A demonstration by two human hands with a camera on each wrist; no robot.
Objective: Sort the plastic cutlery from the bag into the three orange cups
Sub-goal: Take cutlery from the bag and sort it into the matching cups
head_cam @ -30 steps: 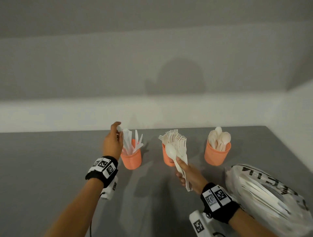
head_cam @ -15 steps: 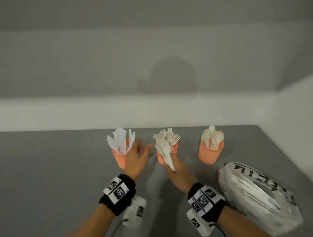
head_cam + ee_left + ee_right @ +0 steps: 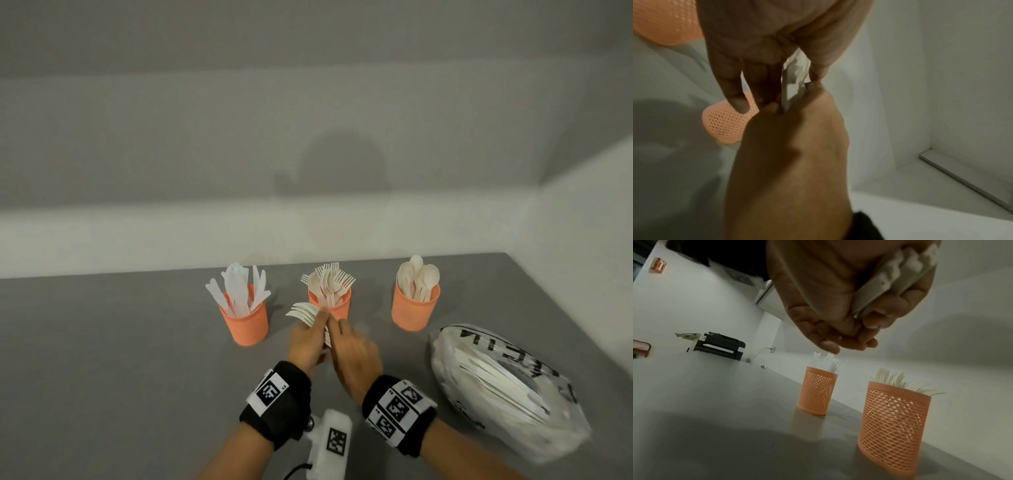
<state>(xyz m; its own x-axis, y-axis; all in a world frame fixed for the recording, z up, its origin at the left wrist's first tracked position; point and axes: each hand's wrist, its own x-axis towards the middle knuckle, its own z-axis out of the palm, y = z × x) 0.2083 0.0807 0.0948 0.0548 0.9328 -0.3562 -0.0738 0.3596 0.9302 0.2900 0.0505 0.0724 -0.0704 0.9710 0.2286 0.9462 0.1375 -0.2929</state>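
Three orange mesh cups stand in a row: the left cup (image 3: 245, 323) holds knives, the middle cup (image 3: 337, 306) forks, the right cup (image 3: 416, 310) spoons. My two hands meet just in front of the middle cup. My right hand (image 3: 352, 356) grips a bundle of white cutlery (image 3: 303, 312) by the handles (image 3: 896, 277). My left hand (image 3: 308, 342) pinches the same bundle (image 3: 795, 81), whose fork heads fan out to the left. The knife cup (image 3: 817, 391) and fork cup (image 3: 894, 426) show below my right palm.
The clear printed bag (image 3: 496, 383) with more white cutlery lies on the grey table (image 3: 102, 342) at the right, near the spoon cup. A white wall runs behind the cups and along the table's right edge.
My left hand has left the knife cup and come right to join the right hand at the bundle. The bundle has dropped lower, in front of the fork cup.
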